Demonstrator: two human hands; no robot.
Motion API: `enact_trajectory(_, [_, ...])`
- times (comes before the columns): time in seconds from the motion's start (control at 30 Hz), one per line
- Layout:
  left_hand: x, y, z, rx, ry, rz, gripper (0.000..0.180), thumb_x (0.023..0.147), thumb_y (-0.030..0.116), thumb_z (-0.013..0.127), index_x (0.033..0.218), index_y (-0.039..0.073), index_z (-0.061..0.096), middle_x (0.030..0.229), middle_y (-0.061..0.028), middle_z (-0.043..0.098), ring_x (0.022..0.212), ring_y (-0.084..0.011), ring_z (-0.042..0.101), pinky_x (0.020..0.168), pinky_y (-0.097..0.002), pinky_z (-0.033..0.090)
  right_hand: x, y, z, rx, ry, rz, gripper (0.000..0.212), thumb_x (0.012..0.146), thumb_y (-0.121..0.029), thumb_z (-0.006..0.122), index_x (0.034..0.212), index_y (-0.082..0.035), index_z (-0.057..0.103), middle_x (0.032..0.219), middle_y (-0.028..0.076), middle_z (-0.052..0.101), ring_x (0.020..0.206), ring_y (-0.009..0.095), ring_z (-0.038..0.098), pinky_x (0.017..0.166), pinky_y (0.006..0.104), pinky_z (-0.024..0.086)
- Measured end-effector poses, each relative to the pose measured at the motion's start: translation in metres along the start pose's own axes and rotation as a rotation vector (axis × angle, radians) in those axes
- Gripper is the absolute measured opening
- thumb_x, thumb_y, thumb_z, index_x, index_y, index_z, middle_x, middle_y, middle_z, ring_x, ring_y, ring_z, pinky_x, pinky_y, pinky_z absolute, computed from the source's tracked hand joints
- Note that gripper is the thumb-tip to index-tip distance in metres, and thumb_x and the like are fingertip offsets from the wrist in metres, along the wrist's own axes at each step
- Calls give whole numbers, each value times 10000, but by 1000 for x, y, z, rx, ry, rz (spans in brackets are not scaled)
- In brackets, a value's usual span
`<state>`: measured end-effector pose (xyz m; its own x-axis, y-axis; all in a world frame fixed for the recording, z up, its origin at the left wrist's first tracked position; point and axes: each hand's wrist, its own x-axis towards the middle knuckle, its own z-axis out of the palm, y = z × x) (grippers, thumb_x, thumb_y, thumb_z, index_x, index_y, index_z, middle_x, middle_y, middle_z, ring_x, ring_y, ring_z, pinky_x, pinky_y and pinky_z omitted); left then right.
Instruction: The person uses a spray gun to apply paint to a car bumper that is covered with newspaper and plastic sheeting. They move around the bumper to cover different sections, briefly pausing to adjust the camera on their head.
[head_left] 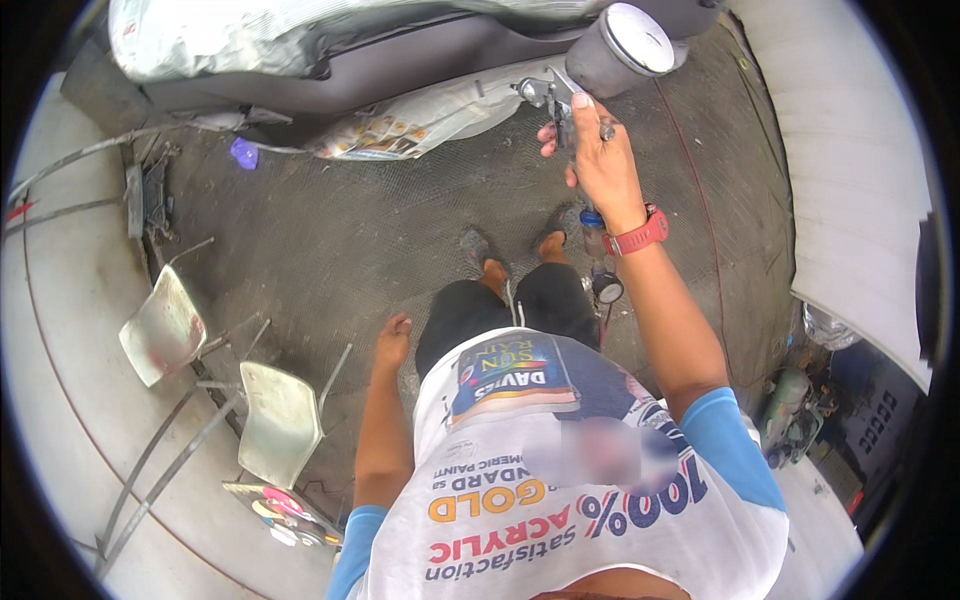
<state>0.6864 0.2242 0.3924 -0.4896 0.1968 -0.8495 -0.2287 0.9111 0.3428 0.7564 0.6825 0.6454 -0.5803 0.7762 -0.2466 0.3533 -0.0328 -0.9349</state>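
My right hand [603,165] is raised ahead, its fingers wrapped round the handle of a metal spray gun [560,98]. The gun's nozzle points to the left, toward a dark grey vehicle body part [400,68]. At the top of the gun sits a grey cup [598,62] with a white lid. Below the handle hang a fitting with a blue ring [592,218] and a small round gauge [607,288]. By my left thigh hangs my left hand [393,342], holding nothing, its fingers loosely apart.
Plastic and paper sheeting [430,120] covers parts of the vehicle. A thin red hose [703,190] crosses the floor on the right. Two pale chairs [280,425] and metal bars stand at left. A purple scrap [243,153] lies near the vehicle. White panels line both sides.
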Motion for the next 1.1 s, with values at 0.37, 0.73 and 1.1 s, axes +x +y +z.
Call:
enact_trajectory(0.37, [18,-64,-4,-11,-108,-5,513,1081,382,551,1512,105,591,1470,-146,664,1361,-335,623,1162,-436,450,-20,-36,84,14,-224,-28,706,1123,-610,386,1334,8,654,979,134,786,849,144,758,455,239,460])
enact_trajectory(0.73, [46,-115,-31,-144,-109,20,510,1078,386,571,1487,86,612,1478,-158,654,1378,-323,609,1163,-438,449,-97,-22,34,-58,299,-94,664,1144,-544,371,1361,24,637,1153,166,768,1028,218,769,484,272,519])
enact_trajectory(1.1, [94,-231,-151,540,-200,74,531,1051,419,586,1465,90,626,1496,-216,616,1392,-397,577,1172,-470,439,-285,53,98,102,547,53,659,1151,-536,351,1237,34,670,1042,155,774,938,205,762,475,287,495])
